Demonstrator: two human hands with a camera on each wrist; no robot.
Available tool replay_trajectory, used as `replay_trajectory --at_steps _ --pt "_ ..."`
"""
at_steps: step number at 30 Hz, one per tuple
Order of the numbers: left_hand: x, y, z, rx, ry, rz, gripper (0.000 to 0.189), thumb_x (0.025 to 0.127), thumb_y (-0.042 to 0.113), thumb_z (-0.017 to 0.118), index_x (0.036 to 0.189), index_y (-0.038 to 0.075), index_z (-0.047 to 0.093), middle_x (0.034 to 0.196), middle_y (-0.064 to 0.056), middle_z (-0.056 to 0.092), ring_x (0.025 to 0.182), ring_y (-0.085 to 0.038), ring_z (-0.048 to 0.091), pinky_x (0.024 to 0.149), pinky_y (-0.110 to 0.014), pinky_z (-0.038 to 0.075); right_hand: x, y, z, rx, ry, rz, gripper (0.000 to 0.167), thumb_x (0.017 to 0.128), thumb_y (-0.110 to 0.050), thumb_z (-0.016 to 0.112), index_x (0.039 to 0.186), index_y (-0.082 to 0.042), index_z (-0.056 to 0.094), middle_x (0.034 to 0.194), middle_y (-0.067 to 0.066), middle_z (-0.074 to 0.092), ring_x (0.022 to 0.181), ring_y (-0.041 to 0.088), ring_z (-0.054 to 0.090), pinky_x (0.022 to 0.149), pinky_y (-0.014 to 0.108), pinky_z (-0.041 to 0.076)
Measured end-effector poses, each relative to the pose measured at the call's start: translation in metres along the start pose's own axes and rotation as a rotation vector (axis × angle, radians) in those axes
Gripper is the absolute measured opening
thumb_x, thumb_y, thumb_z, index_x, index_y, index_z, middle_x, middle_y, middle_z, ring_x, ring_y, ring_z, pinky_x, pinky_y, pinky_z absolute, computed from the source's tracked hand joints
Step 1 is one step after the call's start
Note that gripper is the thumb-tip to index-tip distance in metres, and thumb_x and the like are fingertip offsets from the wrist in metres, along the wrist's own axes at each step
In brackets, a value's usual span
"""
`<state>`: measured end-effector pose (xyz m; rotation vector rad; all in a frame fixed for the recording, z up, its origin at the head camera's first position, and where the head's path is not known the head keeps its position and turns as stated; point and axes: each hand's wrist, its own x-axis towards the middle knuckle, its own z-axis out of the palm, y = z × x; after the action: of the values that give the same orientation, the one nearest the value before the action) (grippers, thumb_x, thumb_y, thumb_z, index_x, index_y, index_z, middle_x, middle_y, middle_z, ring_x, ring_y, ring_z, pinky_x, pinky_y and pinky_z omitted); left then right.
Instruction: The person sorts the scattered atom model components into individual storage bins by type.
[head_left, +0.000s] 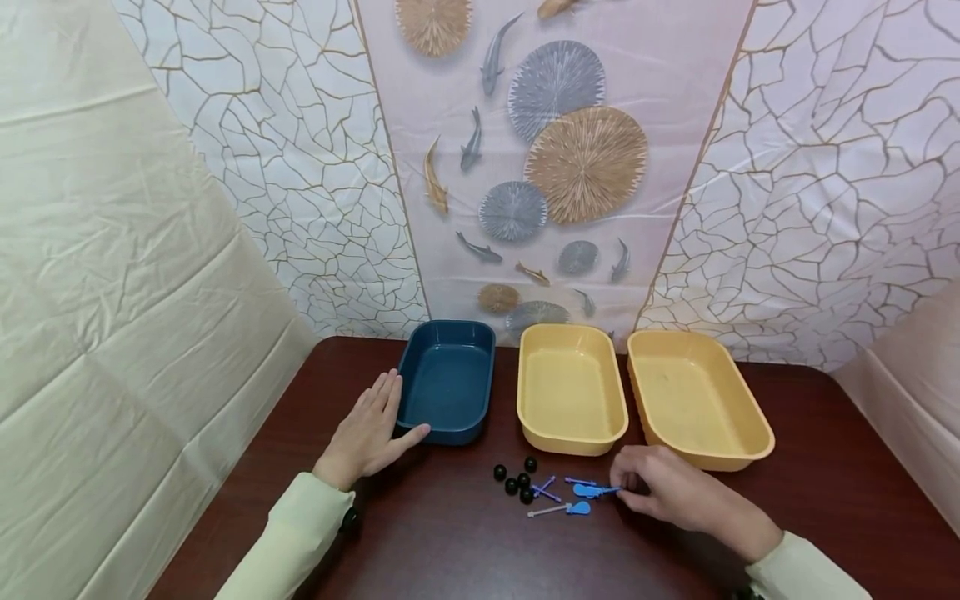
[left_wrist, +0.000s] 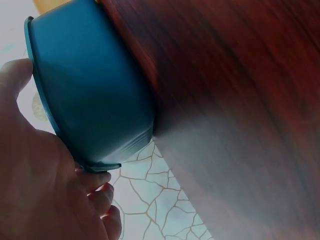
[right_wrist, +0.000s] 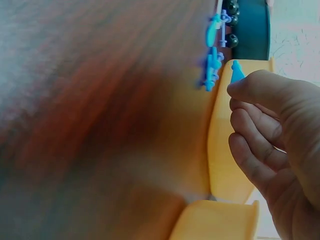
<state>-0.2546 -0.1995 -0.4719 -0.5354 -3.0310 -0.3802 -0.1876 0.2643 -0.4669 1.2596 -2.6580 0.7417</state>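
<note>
My left hand (head_left: 366, 435) rests along the left rim of the dark blue tray (head_left: 447, 433), fingers straight and thumb spread to the tray's near corner. My right hand (head_left: 663, 487) is low over the table, near the front of the middle yellow tray (head_left: 572, 444). Between thumb and index finger it pinches a small blue plastic piece (right_wrist: 237, 73), whose narrow tip sticks out. Just left of those fingertips lie more blue pieces (head_left: 588, 491) and a purple stick (head_left: 579, 481). Closer to me is a blue paddle-shaped piece (head_left: 579, 507) beside a pale stick (head_left: 547, 511).
Several black balls (head_left: 522, 481) lie in a loose group left of the sticks, with crossed purple sticks (head_left: 546, 492) touching the group. A second yellow tray (head_left: 705, 457) stands at the right. Behind the dark wooden table (head_left: 450, 542) hangs a patterned cloth (head_left: 352, 250).
</note>
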Motion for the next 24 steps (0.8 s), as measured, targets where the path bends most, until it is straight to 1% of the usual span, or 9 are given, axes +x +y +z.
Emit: replay_trajectory --at_steps 5,9,13,18,24 --pt "0.000 -0.001 0.001 -0.001 0.006 0.004 0.101 0.101 0.064 0.053 0.167 -0.004 0.017 0.176 -0.022 0.017 0.164 -0.043 0.017 0.131 -0.061 0.023 0.011 -0.007 -0.013 -0.027 -0.011 0.001 0.028 0.084 0.000 0.083 0.087 -0.022 0.065 0.081 -0.016 0.057 0.074 -0.006 0.051 0.060 0.014 0.047" --pt "0.000 0.000 0.001 -0.001 0.008 0.006 0.101 0.101 0.064 0.053 0.166 -0.004 0.018 0.176 -0.022 0.018 0.164 -0.044 0.017 0.131 -0.061 0.023 0.021 -0.011 -0.021 -0.068 0.001 -0.034 0.026 0.083 0.000 0.084 0.087 -0.019 0.067 0.080 -0.013 0.059 0.074 -0.005 0.051 0.061 0.013 0.048" --pt "0.001 0.000 0.002 -0.007 0.006 0.007 0.101 0.101 0.063 0.053 0.166 -0.005 0.017 0.176 -0.023 0.017 0.164 -0.044 0.017 0.131 -0.061 0.023 0.032 -0.016 -0.030 -0.088 -0.005 -0.047 0.022 0.083 -0.001 0.084 0.088 -0.017 0.070 0.081 -0.011 0.060 0.074 -0.003 0.053 0.062 0.013 0.049" --pt "0.000 0.001 0.001 -0.006 0.009 0.010 0.101 0.101 0.064 0.053 0.166 -0.005 0.017 0.176 -0.023 0.017 0.164 -0.044 0.016 0.131 -0.062 0.023 0.048 -0.022 -0.040 -0.074 -0.032 -0.031 0.019 0.086 0.000 0.081 0.090 -0.016 0.071 0.083 -0.008 0.064 0.076 0.000 0.057 0.065 0.017 0.052" --pt "0.001 0.001 0.001 0.002 0.004 0.009 0.101 0.102 0.064 0.053 0.167 -0.004 0.016 0.176 -0.023 0.017 0.164 -0.044 0.017 0.131 -0.061 0.023 0.067 -0.025 -0.045 -0.087 -0.056 0.006 0.015 0.088 -0.002 0.081 0.092 -0.015 0.074 0.088 -0.008 0.068 0.080 0.006 0.062 0.071 0.027 0.060"
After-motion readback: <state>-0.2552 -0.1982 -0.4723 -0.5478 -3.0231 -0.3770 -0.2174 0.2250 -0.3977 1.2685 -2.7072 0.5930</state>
